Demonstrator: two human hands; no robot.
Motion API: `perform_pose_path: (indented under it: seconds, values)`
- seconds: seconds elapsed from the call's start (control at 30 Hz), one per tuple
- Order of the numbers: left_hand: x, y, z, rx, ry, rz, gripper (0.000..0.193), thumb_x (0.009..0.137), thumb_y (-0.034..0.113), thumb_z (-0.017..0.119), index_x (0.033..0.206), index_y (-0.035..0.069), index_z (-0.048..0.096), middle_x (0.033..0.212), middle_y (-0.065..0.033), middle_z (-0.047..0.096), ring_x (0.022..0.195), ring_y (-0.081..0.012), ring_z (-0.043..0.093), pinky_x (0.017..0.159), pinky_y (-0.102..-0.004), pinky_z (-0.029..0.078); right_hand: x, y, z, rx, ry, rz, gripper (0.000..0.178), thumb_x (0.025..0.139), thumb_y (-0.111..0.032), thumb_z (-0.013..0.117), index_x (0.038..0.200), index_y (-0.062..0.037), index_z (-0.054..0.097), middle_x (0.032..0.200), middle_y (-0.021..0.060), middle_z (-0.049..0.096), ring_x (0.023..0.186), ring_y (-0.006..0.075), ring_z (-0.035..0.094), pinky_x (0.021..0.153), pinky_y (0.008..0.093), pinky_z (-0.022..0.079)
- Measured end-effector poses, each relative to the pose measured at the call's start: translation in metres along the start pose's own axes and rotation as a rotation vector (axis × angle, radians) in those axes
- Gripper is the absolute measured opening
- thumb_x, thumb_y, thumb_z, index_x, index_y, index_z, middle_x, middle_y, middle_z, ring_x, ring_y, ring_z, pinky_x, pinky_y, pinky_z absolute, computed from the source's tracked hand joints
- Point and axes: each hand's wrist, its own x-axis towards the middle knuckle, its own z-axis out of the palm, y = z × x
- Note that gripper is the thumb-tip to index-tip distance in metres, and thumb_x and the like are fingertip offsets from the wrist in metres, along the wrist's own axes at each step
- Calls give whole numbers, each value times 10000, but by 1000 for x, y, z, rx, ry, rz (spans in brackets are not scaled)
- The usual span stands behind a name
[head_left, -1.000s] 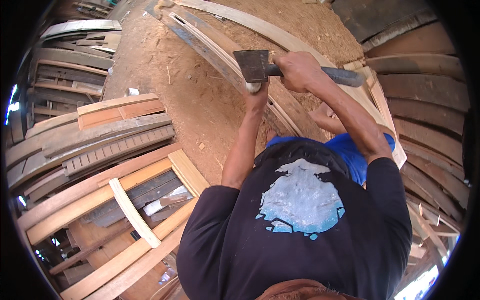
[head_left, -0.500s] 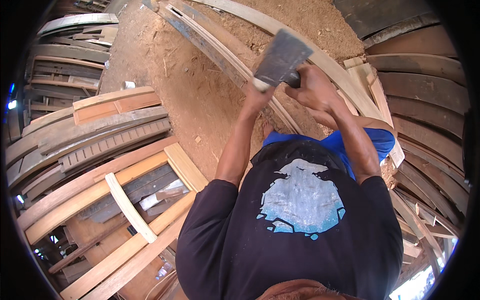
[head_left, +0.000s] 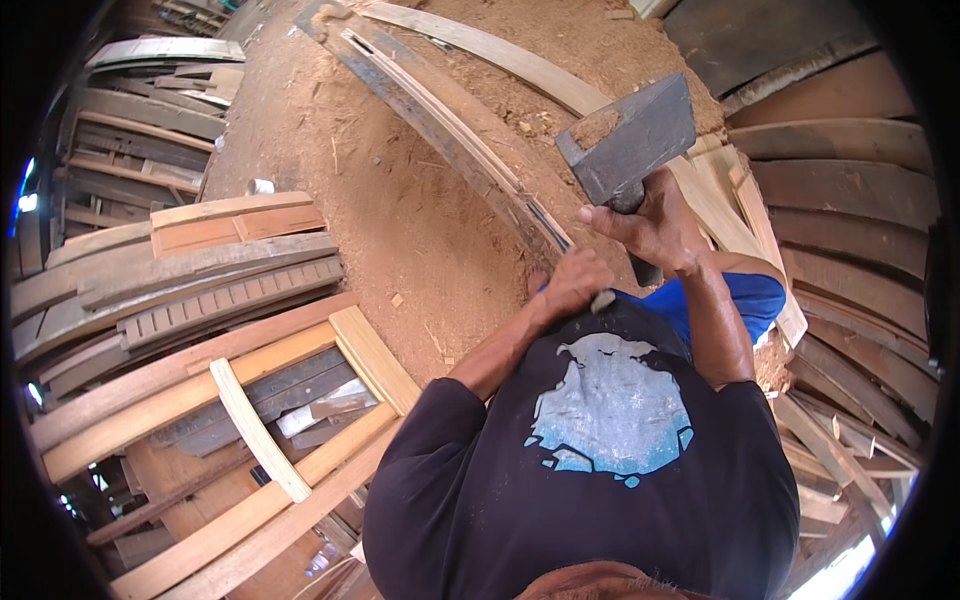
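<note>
Left grip (head_left: 580, 278) closed around a chisel (head_left: 549, 224), blade pointing forward along a grooved wooden strip (head_left: 445, 118), which runs diagonally over sawdust-strewn ground (head_left: 360, 220); right grip (head_left: 662, 225) closed on a dark block-headed mallet (head_left: 640, 135), head uppermost, held to the right of the strip

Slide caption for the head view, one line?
Right hand holding a dark grey blocky mallet, left hand gripping a slender dark chisel at a long grooved wooden strip.

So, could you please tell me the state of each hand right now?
Left hand: closed, holding a chisel.
Right hand: closed, holding a mallet.
</note>
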Motion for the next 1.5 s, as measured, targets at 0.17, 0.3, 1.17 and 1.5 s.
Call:
perform_pose_path:
  seconds: [0.17,0.3,1.17,1.5]
  values:
    - [47,-42,-60,-370,296,-249,223,715,94,775,892,137,647,850,-9,655,791,-224,632,742,-413,515,-9,-6,-2,60,25,26,347,831,-168,823,1095,22,705,927,60,710,839,133,615,759,309,519]
    - [78,-56,-134,-648,805,-637,125,909,21,677,1018,31,617,843,-32,653,770,-105,637,625,-255,530,-4,-24,-6,113,39,-26,369,815,-148,850,1101,13,682,951,53,706,863,122,626,766,305,527]
    - [67,-117,-139,-350,818,-642,353,850,89,751,1144,8,573,961,-98,617,879,-220,621,784,-353,519,18,-46,-10,-88,236,-385,203,824,-111,834,880,-61,645,733,-30,607,653,40,546,567,218,425]
    - [61,-99,-144,-520,989,-655,261,884,90,765,963,44,521,810,-26,575,743,-112,554,667,-270,481,8,-60,-19,-296,215,-343,229,824,-114,831,907,-46,628,749,-17,623,657,55,568,598,225,452]
